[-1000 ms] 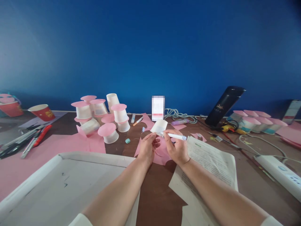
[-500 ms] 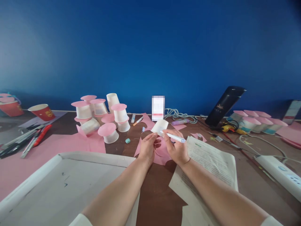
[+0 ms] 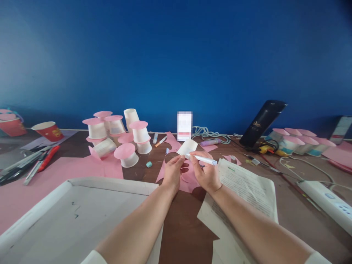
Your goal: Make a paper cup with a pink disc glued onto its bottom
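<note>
My left hand point(image 3: 172, 171) is closed on a small white paper cup point(image 3: 188, 146), gripping it near its lower end over the middle of the table. The cup leans with its far end up and to the right. A white marker pen point(image 3: 205, 159) sits in my right hand point(image 3: 207, 176), pinched between thumb and fingers. Its tip end is at the cup's near part; the exact contact is hidden by the fingers. Beneath both hands lie cut pieces of pink paper point(image 3: 189, 183). Printed sheets point(image 3: 247, 187) are under my right forearm.
White cups with pink paper discs point(image 3: 125, 151) stand at left, with a red cup point(image 3: 51, 131) and scissors point(image 3: 48, 158) beyond. In front is a white box lid point(image 3: 90, 220). A phone point(image 3: 184, 126), a black bottle point(image 3: 261, 123) and a power strip point(image 3: 327, 200) lie further around.
The marker pen has shifted slightly down and left in my right hand's grip. My left hand and the cup stay almost where they were.
</note>
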The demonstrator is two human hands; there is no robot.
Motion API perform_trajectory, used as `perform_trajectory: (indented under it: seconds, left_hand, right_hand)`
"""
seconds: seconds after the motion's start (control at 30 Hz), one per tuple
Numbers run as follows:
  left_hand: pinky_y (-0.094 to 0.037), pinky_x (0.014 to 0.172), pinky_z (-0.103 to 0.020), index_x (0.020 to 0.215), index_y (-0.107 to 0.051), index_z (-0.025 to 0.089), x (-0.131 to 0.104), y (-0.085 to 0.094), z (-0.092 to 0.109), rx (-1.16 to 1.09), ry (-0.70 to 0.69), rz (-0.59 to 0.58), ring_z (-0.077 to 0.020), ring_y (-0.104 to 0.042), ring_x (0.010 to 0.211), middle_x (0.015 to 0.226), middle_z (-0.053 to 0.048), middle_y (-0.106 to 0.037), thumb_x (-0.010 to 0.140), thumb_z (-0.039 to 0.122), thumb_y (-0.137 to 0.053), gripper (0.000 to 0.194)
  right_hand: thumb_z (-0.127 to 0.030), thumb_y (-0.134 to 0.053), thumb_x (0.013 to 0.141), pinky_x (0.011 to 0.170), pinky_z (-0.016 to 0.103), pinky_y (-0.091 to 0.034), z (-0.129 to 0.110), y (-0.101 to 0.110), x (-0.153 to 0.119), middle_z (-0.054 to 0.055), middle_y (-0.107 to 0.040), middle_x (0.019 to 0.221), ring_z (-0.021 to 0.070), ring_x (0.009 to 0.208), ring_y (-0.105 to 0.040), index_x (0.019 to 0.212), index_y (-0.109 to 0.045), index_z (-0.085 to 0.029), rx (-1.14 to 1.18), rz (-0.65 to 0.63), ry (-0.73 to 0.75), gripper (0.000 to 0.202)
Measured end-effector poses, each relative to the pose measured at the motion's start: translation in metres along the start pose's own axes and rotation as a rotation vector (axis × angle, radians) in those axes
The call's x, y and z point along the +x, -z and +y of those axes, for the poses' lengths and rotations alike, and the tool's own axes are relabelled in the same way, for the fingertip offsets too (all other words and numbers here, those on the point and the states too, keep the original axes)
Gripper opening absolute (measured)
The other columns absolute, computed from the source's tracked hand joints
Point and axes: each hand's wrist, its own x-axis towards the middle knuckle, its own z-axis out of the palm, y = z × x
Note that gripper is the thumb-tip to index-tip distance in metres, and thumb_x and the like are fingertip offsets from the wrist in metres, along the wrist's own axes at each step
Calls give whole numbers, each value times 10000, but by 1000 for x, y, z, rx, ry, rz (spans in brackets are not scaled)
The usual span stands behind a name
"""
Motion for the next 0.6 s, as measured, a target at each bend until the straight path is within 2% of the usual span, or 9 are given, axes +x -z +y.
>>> perform_trajectory:
  seconds: [0.4, 0.6]
  left_hand:
    - [-434, 546, -208, 783, -707, 131, 0, 0, 0, 21, 1, 7, -92, -557, 586, 676, -22, -618, 594, 360, -803, 312]
    - [-435, 545, -213, 798, -692, 134, 0, -2, 3, -45, 37, 60, -79, -554, 578, 797, -47, -656, 617, 306, -784, 266]
  right_hand:
    - [-261, -527, 902, 812, 370, -495, 0, -1, -1, 55, -701, 903, 213, 870, -651, 948, -623, -215, 75, -36, 0, 117]
    - [-254, -495, 917, 846, 393, -482, 2, 0, 1, 76, -677, 961, 223, 929, -618, 992, -616, -208, 21, 127, -30, 149]
